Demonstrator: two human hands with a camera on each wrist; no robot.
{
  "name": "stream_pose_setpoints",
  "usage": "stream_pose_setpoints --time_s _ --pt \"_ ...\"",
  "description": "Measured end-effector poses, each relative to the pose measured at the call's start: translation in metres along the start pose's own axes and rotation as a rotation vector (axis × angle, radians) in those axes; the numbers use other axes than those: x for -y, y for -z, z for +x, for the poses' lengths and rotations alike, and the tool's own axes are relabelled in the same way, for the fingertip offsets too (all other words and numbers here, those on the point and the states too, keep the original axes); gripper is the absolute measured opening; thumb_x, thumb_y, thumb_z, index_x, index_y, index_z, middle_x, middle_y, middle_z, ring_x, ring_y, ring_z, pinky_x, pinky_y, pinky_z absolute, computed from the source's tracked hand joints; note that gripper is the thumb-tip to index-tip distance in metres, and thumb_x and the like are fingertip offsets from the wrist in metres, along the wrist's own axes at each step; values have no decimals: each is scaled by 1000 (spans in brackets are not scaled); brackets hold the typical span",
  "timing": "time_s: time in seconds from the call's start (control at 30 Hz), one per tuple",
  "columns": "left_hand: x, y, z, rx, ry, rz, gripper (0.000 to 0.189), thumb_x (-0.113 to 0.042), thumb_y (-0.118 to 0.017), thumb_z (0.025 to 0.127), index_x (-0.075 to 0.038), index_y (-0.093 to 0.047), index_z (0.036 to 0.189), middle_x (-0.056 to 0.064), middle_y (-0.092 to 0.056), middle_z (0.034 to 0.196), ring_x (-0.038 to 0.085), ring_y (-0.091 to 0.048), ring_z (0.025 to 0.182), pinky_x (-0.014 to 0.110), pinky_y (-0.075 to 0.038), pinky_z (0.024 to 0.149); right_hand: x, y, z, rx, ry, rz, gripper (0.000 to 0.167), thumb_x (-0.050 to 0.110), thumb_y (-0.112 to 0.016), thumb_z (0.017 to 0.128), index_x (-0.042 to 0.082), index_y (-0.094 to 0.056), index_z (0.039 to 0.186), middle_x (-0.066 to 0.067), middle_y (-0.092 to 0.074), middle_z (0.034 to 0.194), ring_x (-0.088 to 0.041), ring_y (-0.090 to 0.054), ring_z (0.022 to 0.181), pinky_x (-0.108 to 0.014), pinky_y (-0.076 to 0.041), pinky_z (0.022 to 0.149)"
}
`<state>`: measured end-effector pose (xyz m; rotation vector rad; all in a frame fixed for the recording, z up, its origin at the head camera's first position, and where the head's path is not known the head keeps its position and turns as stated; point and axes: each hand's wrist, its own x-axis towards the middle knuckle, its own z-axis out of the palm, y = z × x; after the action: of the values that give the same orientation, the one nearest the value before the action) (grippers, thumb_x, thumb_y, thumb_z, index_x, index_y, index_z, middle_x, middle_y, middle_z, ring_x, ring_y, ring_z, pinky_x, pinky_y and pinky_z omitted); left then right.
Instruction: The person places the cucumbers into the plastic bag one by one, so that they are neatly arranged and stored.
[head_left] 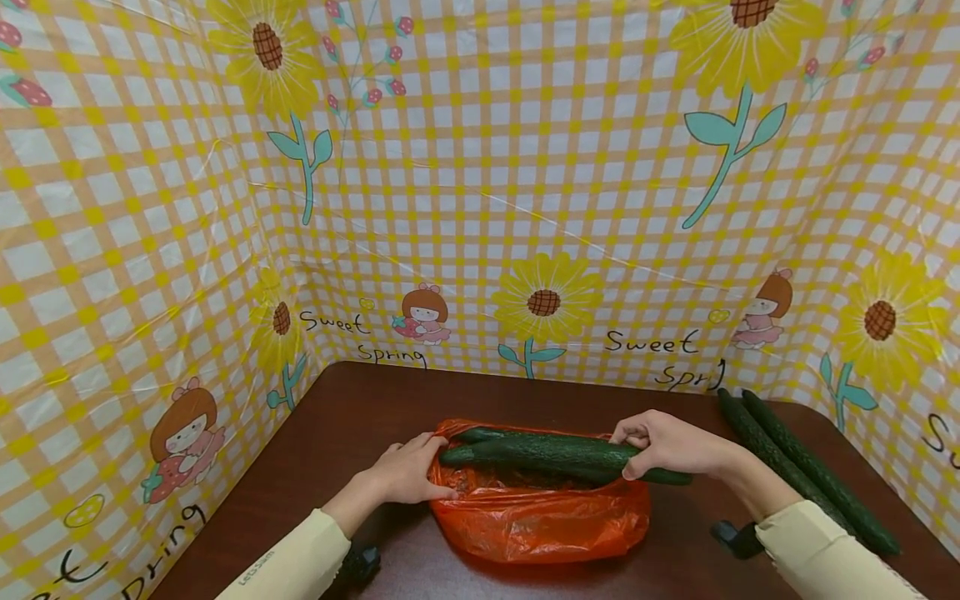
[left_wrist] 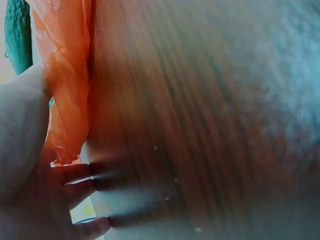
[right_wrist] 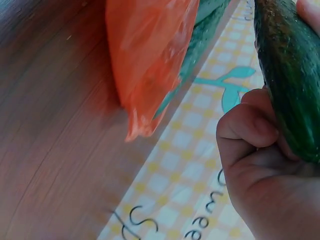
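Bag (head_left: 540,529) of flimsy orange-red plastic is touched by the left hand (head_left: 405,473), fingers outstretched; in its mouth, a long dark-green cucumber (head_left: 551,454), likely firm and weighty, is pinched near one end by the right hand (head_left: 660,446), probably better balanced mid-length.

The bag (head_left: 540,529) is thin, crinkled, glossy plastic. The cucumbers (head_left: 555,455) in the bag's mouth have bumpy, faintly shiny skin. The table (head_left: 408,550) beneath the bag looks like smooth, glossy wood; the sheet (head_left: 480,225) behind the bag looks like creased, slightly shiny plastic.
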<state>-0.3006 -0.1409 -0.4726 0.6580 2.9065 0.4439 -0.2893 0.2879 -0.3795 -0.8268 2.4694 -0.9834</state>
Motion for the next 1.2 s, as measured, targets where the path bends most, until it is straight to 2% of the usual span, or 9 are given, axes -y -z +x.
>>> stream_pose_setpoints --time_s 0.03,0.1,0.2,0.3,0.4,0.57,0.87,1.07,1.2 --pt "0 0 0 5 1 -2 90 -69 -70 82 -17 -43 150 12 -39 158 32 -40 144 60 -31 114 2 -2 3 4 0 -6 33 18 -78 85 6 -70 115 4 -18 63 -16 -16 57 -26 -48 81" --pt "0 0 0 6 -5 -1 90 -69 -70 82 -16 -43 150 11 -40 157 31 -41 144 60 -32 113 4 -7 9 11 4 -15 33 18 -79 85 6 -70 115 4 -19 63 -16 -17 57 -26 -45 76" --pt "0 1 -1 -3 -15 7 90 -68 -70 82 -15 -43 150 11 -41 156 31 -44 142 59 -33 112 8 -14 19 16 19 -42 33 18 -80 83 8 -70 113 5 -19 63 -15 -17 57 -26 -44 75" --pt "0 0 -1 -9 -21 -1 90 -67 -71 82 -15 -44 149 10 -42 155 31 -48 139 59 -33 112 11 -19 29 27 21 -60 32 18 -81 82 10 -71 112 6 -21 62 -13 -18 57 -28 -48 80" --pt "0 0 -2 -4 -24 -18 89 -66 -71 83 -15 -43 149 11 -42 155 31 -50 137 59 -32 113 13 -23 37 43 21 -68 29 17 -81 82 12 -72 110 6 -22 61 -12 -20 57 -35 -53 88" --pt "0 0 -2 -16 -35 -14 88 -65 -71 83 -14 -43 149 11 -42 154 31 -50 136 59 -32 113 17 -28 46 39 32 -68 27 14 -81 81 12 -72 107 6 -23 61 -10 -24 58 -45 -53 94" --pt "-1 1 -2 -2 -28 -19 88 -66 -70 83 -15 -42 150 11 -40 157 33 -49 138 60 -30 114 16 -38 55 55 30 -69 31 12 -82 80 10 -73 110 7 -28 58 -10 -23 55 -38 -55 87" --pt "-1 1 -3 -4 -29 -28 88 -65 -71 83 -15 -43 150 11 -40 156 32 -49 137 61 -29 115 14 -45 58 70 41 -88 34 15 -83 78 11 -74 110 9 -30 53 -6 -32 47 -42 -55 92" --pt "-1 0 -3 -9 -31 -38 87 -64 -71 83 -15 -42 149 11 -41 156 32 -49 137 62 -28 115 11 -49 59 69 31 -82 40 14 -84 77 8 -73 115 9 -31 52 -6 -29 46 -39 -55 88"
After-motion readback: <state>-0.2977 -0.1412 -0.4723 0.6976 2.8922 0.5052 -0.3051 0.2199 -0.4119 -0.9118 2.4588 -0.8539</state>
